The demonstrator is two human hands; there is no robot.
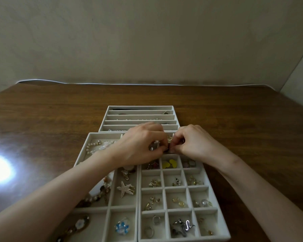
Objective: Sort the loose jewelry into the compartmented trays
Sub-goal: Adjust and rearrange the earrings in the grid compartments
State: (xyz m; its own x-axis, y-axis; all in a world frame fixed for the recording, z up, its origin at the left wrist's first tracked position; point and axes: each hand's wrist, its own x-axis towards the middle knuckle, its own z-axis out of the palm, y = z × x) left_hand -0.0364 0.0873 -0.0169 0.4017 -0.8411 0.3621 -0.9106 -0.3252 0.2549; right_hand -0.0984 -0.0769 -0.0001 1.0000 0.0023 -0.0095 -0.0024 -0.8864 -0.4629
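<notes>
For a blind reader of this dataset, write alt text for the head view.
A left hand and right hand together pinch a small metal piece over a white grid tray on a wooden table. It holds earrings and rings; a starfish clip lies in the tray beside it.

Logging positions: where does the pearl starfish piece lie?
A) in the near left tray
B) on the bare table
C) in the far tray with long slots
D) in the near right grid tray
A: the pearl starfish piece lies inside a compartment of the near left tray.
</notes>
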